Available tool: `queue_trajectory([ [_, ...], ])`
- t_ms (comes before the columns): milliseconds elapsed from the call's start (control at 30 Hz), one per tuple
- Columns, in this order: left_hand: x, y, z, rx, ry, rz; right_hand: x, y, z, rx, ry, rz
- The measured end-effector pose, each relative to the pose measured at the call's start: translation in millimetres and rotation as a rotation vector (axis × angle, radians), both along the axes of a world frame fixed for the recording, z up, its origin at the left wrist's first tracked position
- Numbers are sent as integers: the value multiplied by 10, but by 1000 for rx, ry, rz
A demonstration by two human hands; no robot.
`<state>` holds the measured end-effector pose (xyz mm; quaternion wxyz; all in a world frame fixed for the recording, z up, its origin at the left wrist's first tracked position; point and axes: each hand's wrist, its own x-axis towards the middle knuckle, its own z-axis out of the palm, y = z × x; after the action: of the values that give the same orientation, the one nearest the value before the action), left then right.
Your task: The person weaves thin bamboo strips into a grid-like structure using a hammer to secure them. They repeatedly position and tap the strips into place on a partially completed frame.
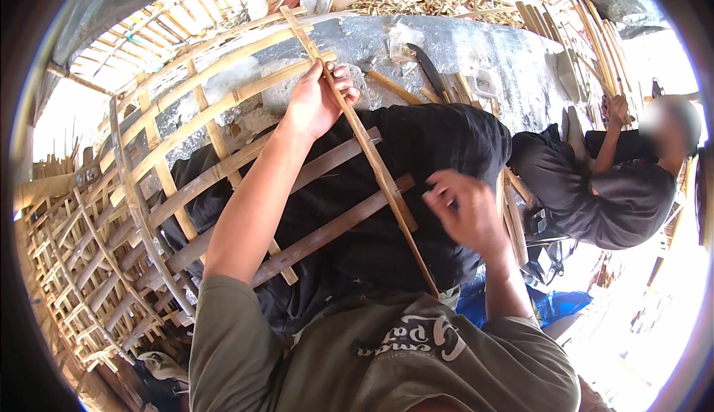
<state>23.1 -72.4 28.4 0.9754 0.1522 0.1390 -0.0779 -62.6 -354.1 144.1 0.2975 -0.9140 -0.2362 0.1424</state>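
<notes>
My left hand (321, 98) is closed around the upper part of a long thin bamboo strip (372, 155), which runs slantwise down over my lap toward my shirt. Beneath it a lattice of flat bamboo slats (223, 161) spreads from my lap to the left, with slat ends reaching under the strip. To the right of the strip, apart from it, my right hand (467, 211) hangs in the air. Its fingers are bent and blurred by motion, and whether anything small is between them cannot be made out.
A machete (426, 68) and a hammer-like wooden-handled tool (394, 86) lie beyond my knees on a silvery sheet (513, 55). More stacked lattice (89, 278) stands at left. Another person (610, 181) sits at right, holding upright bamboo strips (606, 47). Blue plastic (558, 306) lies beside me.
</notes>
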Motion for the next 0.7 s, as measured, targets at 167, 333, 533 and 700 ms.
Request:
queue_trajectory([
  [167,24,90,-31,-69,-58,19,14,234,-68,23,-86,69],
  [333,41,232,2,-90,-55,98,731,604,-526,153,-295,129],
  [533,86,294,-8,-74,-71,101,1238,1111,-1043,-124,-126,100],
  [700,80,238,-60,3,12,116,1263,1173,-1300,127,74,96],
])
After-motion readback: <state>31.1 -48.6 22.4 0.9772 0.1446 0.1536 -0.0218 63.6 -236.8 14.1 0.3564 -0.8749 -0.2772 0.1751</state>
